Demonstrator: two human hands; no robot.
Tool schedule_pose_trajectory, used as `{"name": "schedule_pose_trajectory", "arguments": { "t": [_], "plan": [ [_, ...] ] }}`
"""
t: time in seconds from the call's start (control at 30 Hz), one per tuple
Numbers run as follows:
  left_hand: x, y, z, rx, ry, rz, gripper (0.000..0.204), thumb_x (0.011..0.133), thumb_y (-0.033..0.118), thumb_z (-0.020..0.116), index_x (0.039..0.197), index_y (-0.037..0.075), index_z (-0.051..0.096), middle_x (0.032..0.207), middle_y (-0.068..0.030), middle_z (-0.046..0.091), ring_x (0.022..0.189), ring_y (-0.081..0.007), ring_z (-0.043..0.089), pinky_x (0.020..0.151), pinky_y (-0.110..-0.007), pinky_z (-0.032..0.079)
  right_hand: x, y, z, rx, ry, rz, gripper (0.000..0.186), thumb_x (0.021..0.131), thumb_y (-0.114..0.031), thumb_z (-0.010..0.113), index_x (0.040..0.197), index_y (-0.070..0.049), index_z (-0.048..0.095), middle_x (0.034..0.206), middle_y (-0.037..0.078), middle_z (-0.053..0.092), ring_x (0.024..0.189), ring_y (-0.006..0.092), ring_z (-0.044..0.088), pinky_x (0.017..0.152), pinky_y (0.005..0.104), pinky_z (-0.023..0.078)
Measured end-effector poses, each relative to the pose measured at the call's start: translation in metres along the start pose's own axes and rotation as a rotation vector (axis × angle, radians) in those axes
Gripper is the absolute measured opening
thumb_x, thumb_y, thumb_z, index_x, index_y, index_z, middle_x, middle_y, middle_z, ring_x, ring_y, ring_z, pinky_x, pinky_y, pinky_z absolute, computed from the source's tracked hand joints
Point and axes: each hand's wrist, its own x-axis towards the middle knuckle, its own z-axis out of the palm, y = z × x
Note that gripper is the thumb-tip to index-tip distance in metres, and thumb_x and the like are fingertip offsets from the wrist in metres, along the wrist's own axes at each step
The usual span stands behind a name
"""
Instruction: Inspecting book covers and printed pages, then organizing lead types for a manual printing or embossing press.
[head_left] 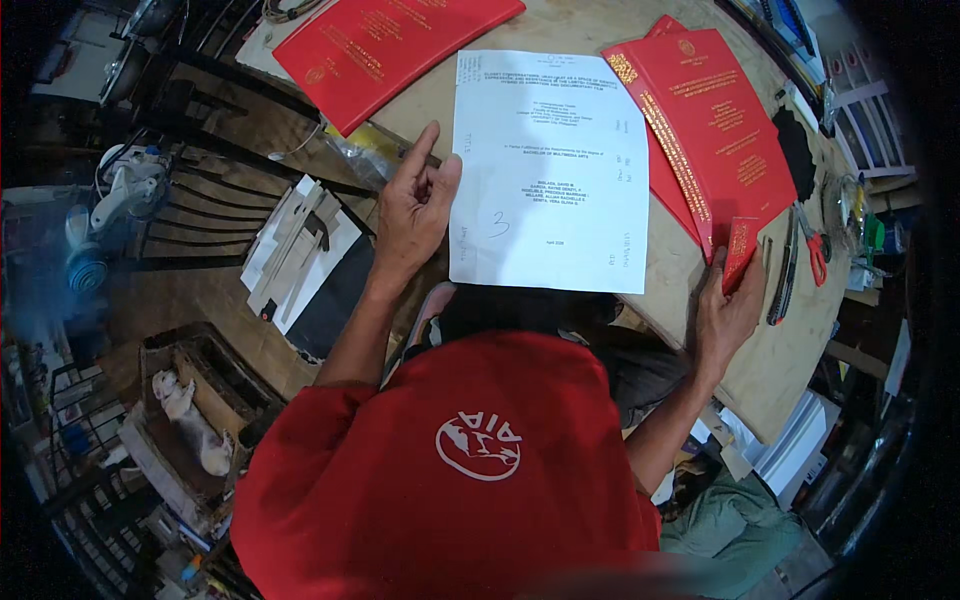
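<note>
1. The right hand (728, 315) grasps a small red strip (740, 250) between thumb and fingers, just beside the near end of the right red cover (745, 140).
2. The left hand (412, 215) is at the left edge of the printed sheet (550, 225); whether it grips or merely touches cannot be told.
3. The sheet lies between the covers, its near edge past the edge of the table (785, 370). Handwritten marks are on it.
4. Done: gold lettering is on the right cover's face and spine, the far-left red cover (390, 50) and the strip.
5. Left: remaining work cannot be determined; the strip appears loose, in my judgement.
6. A cutter (783, 272) and scissors (818, 260) lie right, unheld.
</note>
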Motion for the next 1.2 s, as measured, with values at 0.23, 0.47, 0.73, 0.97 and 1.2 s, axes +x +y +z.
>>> {"name": "schedule_pose_trajectory", "arguments": {
  "t": [0.23,0.47,0.73,0.97,1.2],
  "plan": [
    [-0.001,0.001,0.001,0.020,-0.002,-0.027,0.059,0.103,0.022,0.065,0.151,-0.003,0.044,0.072,0.0042,0.054,0.067,-0.0026,0.046,0.062,-0.020,0.041,0.000,0.000,0.000,-0.008,0.015,-0.010,0.056,0.098,-0.033,0.067,0.141,0.000,0.053,0.131,0.024,0.062,0.122,0.0395,0.060,0.104,0.0461,0.047],
    [0.000,0.004,0.000,-0.043,-0.003,-0.068,0.060,0.103,0.023,0.065,0.152,-0.006,0.042,0.073,0.0037,0.057,0.068,-0.0018,0.049,0.063,-0.019,0.042,0.000,-0.002,-0.001,0.023,-0.033,0.038,0.055,0.098,-0.033,0.067,0.141,0.000,0.054,0.132,0.024,0.061,0.123,0.0400,0.060,0.104,0.0467,0.047],
    [0.001,0.006,0.003,-0.082,-0.002,-0.037,0.059,0.104,0.021,0.063,0.152,-0.007,0.041,0.074,0.0033,0.058,0.068,-0.0018,0.051,0.065,-0.019,0.044,0.001,-0.002,0.000,-0.008,0.001,0.027,0.056,0.098,-0.035,0.066,0.141,0.000,0.054,0.132,0.024,0.061,0.122,0.0397,0.060,0.103,0.0466,0.047],
    [0.000,-0.001,0.003,-0.013,0.026,-0.037,0.057,0.104,0.017,0.063,0.152,-0.004,0.043,0.078,0.0021,0.058,0.072,-0.0040,0.051,0.067,-0.020,0.044,-0.002,-0.008,-0.008,0.146,-0.059,0.041,0.054,0.099,-0.032,0.066,0.140,0.000,0.055,0.130,0.024,0.062,0.120,0.0392,0.062,0.102,0.0446,0.048],
    [0.001,0.013,0.004,0.020,-0.005,-0.065,0.055,0.104,0.011,0.058,0.155,0.000,0.040,0.087,0.0030,0.056,0.076,-0.0044,0.050,0.069,-0.019,0.042,0.016,0.007,-0.019,0.722,-0.200,0.296,0.057,0.100,-0.021,0.068,0.148,0.001,0.047,0.138,0.015,0.058,0.124,0.0208,0.057,0.105,0.0329,0.045]
  ]
}}
